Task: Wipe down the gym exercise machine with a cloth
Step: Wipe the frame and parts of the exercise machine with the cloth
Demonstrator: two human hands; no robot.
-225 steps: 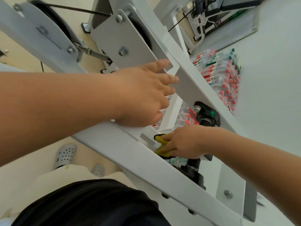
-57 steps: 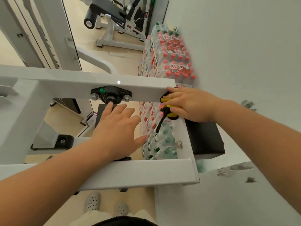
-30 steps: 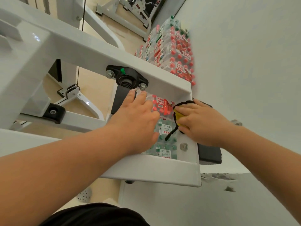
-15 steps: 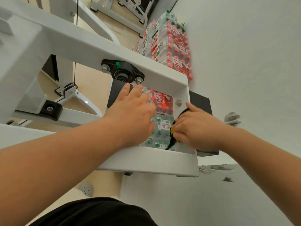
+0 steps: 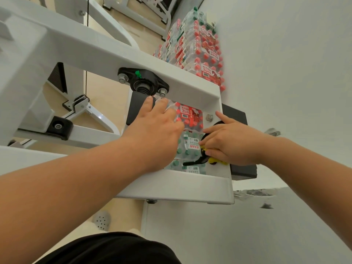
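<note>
The white steel frame of the gym machine (image 5: 171,185) fills the left and middle of the head view. My right hand (image 5: 232,143) presses a yellow cloth with black edging (image 5: 213,160) against the frame's short white end plate (image 5: 219,170), fingers curled over the cloth, index finger pointing toward a bolt (image 5: 209,117). Most of the cloth is hidden under the hand. My left hand (image 5: 156,130) lies flat with straight fingers on the frame beside the opening, just below a black bearing block (image 5: 142,84).
Shrink-wrapped packs of water bottles (image 5: 198,48) are stacked against the white wall (image 5: 285,63) beyond the frame. A black pad (image 5: 242,168) sits right of the end plate. Another machine (image 5: 152,18) stands far back. My grey shoe (image 5: 102,220) is on the beige floor.
My right hand has slid the cloth down the end plate toward the near corner over the last second. The left hand has stayed on the frame.
</note>
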